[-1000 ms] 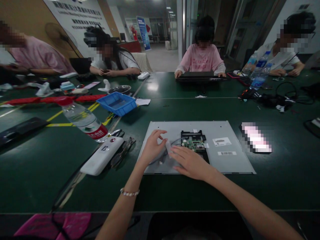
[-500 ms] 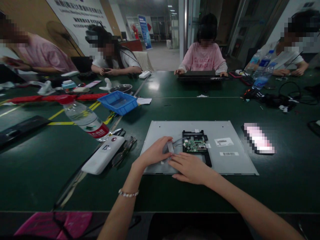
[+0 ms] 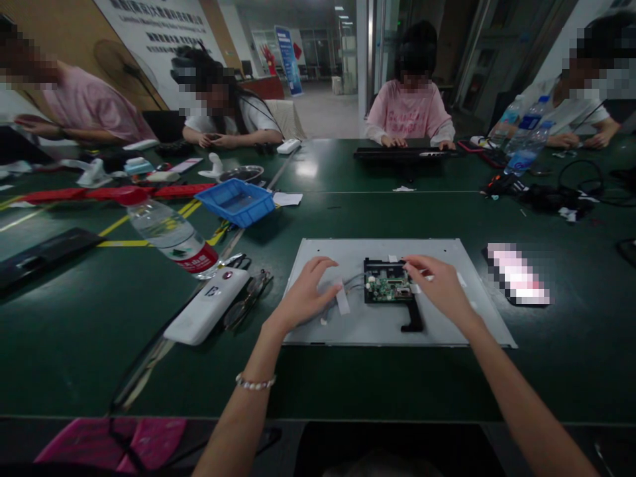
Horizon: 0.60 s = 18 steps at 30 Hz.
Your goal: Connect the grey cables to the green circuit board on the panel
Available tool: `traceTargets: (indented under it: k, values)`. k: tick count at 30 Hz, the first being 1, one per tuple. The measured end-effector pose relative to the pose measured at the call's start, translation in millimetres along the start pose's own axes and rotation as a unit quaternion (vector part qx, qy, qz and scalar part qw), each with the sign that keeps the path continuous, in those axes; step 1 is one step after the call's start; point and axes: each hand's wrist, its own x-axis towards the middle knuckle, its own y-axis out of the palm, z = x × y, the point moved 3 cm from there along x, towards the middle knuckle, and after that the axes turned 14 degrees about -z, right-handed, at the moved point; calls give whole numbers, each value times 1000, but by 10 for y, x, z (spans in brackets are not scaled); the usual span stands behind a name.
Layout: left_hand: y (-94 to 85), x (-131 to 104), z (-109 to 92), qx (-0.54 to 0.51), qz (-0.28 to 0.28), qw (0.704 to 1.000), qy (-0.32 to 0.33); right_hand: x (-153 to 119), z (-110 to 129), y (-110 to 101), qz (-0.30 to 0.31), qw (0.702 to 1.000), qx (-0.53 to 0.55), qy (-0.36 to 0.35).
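Observation:
A flat grey metal panel point(image 3: 342, 255) lies on the table before me. On it sits a black plastic bracket point(image 3: 412, 318) around a green circuit board point(image 3: 385, 289), with thin grey wires point(image 3: 354, 283) leaving its left side. A strip of pale tape point(image 3: 342, 300) is stuck over the wires. My left hand point(image 3: 309, 291) hovers over the panel's left part, thumb and fingers apart, the thumb beside the tape. At the bracket's upper right edge my right hand point(image 3: 442, 288) is closed in a pinch; what lies between its fingertips is too small to make out.
To the left are a white power bank point(image 3: 206, 308), glasses point(image 3: 247, 301), a leaning water bottle point(image 3: 171, 235) and a blue tray point(image 3: 236, 205). A phone point(image 3: 517, 275) lies right of the panel. Several people sit across the table, one behind a black device point(image 3: 405, 154).
My right hand has moved from the tape up and right to the bracket's far right corner. My left hand has let go of the tape and spread its fingers.

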Motion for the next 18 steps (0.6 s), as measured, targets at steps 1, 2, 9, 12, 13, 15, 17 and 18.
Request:
traceTargets:
  k: [1,2,9,12,13,15,17,18]
  values:
    - [-27,14,-12,0,-25,1000,-1,36,-121,-72,4,1000,-5,28]
    - [-45,24,-23,-1,-38,999,0,55,-227,-123,28,998,-10,51]
    - [81,-9,-115,-25,99,992,68,-13,-460,-104,158,982,-1,105]
    - [143,-16,-100,-13,126,989,76,-19,-464,-23,180,977,-3,112]
    - [158,-14,-89,-10,129,989,76,-15,-477,-8,183,977,-10,113]
    - [178,-4,-64,-3,127,989,75,-7,-524,-1,188,975,-26,114]
    - [188,5,-45,8,120,990,78,0,-584,-20,189,974,-37,119]
    - [189,10,-40,17,113,990,85,5,-612,-38,187,974,-39,123]
